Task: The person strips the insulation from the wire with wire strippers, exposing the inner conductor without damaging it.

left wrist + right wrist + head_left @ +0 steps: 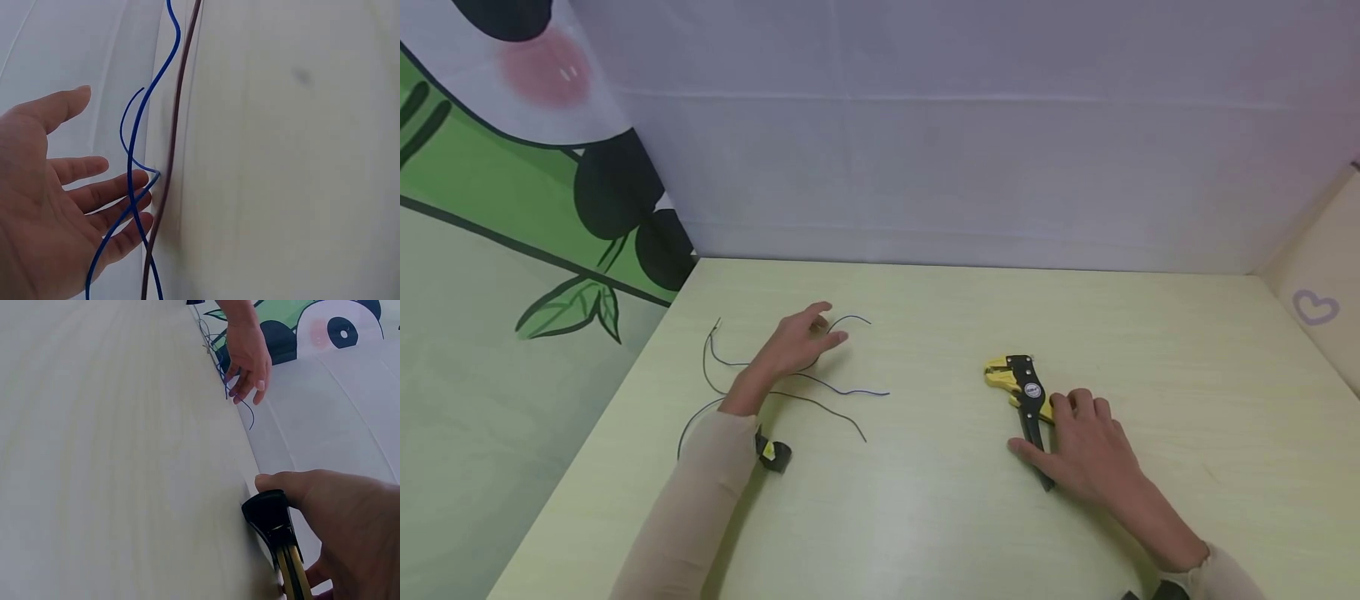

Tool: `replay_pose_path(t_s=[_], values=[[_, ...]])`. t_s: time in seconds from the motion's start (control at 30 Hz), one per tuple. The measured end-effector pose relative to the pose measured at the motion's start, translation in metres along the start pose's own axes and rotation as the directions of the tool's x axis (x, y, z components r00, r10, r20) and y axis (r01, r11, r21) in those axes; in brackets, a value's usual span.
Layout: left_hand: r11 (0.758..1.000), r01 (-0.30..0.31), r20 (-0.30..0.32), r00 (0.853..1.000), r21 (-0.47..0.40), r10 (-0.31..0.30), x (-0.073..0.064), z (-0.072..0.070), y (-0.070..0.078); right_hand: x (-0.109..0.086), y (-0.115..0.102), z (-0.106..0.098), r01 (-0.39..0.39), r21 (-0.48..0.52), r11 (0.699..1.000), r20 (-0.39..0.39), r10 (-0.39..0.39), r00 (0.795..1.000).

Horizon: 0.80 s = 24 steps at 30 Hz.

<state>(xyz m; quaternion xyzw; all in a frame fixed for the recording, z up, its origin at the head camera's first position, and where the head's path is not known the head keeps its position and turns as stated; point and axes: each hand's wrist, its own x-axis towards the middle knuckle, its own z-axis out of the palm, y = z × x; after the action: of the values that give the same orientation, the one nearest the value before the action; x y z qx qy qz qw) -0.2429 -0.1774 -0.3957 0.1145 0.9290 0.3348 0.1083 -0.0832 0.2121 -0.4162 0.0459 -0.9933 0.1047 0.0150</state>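
Note:
In the head view my left hand reaches over thin wires at the left of the table, fingers spread loosely. A blue wire comes out past its fingertips. The left wrist view shows blue wires crossing in front of the fingers, along with a brown wire. A black and yellow wire stripper lies on the table at the right, its jaws pointing away to the left. Straddling its handles is my right hand, thumb stretched across the black handle and fingertips at the yellow one. The right wrist view shows the handle end below the thumb.
Another blue wire and a brown wire extend across the light wooden table. A pale curtain stands along the back edge. A wall panel with a heart borders the right side.

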Motion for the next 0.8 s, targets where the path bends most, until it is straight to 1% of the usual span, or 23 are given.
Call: replay_pose_path(t_s=[0.3,0.47,0.6,0.8], values=[[0.999,-0.001,-0.024,1.000,-0.032,0.000,0.005,0.000,-0.001,-0.001,-0.002,0.003,-0.019,0.007,1.000,-0.015,0.019,1.000],[0.999,-0.026,-0.027,0.999,-0.025,0.025,0.006,0.000,0.000,-0.003,-0.006,0.002,-0.026,0.008,1.000,-0.024,0.026,0.999],[0.999,-0.045,-0.030,0.999,-0.023,0.044,0.009,0.002,0.000,-0.005,-0.008,0.000,-0.040,0.024,0.999,-0.019,0.040,0.999],[0.999,-0.037,-0.037,0.999,-0.030,0.036,0.013,0.003,0.000,-0.006,-0.010,0.000,-0.056,0.042,0.998,0.001,0.056,0.998]])
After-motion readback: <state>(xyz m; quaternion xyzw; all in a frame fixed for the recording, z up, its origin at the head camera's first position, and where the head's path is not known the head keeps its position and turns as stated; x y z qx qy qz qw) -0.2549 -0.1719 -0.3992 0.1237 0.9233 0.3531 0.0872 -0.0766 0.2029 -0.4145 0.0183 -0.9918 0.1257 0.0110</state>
